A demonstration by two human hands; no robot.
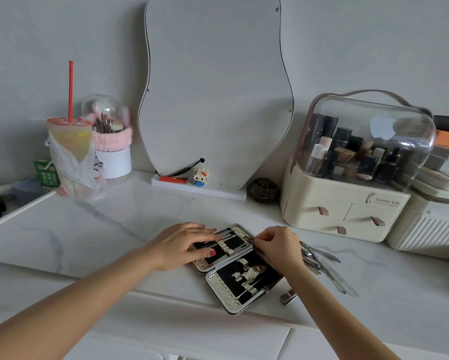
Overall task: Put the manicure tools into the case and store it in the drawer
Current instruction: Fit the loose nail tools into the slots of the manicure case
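Note:
An open manicure case [219, 285] with a black lining and gold woven straps lies flat on the marble tabletop, near the front edge. My left hand [184, 245] rests flat on the case's far half, fingers pressing on slim metal tools under a strap. My right hand [278, 246] pinches a small metal tool [248, 240] at the right edge of that far half. The near half holds a thin tool or two under its straps. Several loose metal tools [322, 261] lie in a pile just right of the case, partly hidden by my right wrist.
A cream cosmetics organiser [348, 211] with small drawers and a clear lid stands at the back right, a ribbed white box [426, 229] beside it. A wavy mirror [218, 87] leans on the wall. An iced drink [70, 141] and brush holder [113, 157] stand back left.

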